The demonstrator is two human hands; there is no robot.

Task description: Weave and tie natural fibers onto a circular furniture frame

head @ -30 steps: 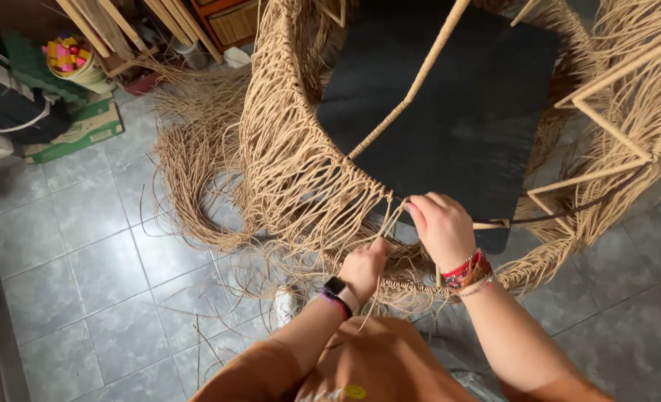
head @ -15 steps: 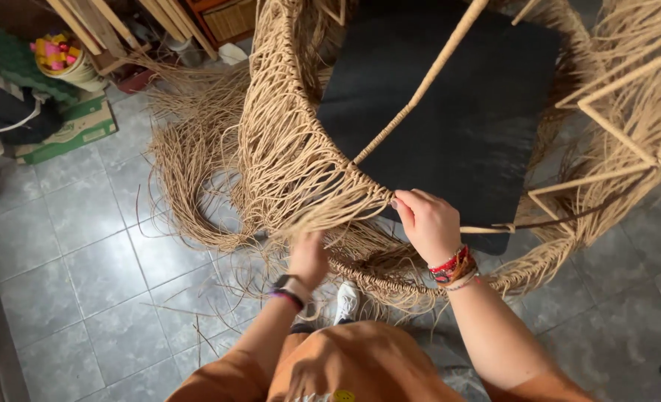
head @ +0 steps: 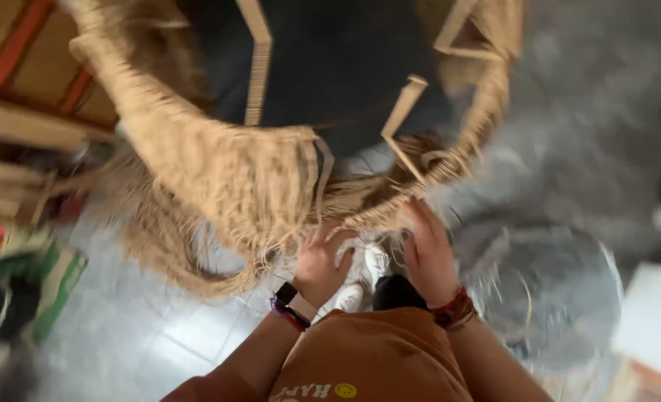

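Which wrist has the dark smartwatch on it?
The left hand: its wrist carries the smartwatch; the right hand has red braided bracelets.

Loose fibre strands [head: 219, 186] hang left of the woven frame [head: 449, 160], blocking passage; grey floor [head: 591, 119] right of it lies open.

Both hands, left [head: 323, 260] and right [head: 427, 253], at woven fibre frame [head: 219, 164] lower edge; view blurred.

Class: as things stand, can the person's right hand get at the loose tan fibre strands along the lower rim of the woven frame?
Probably yes: the right hand already lies against the tan fibre strands, with nothing between.
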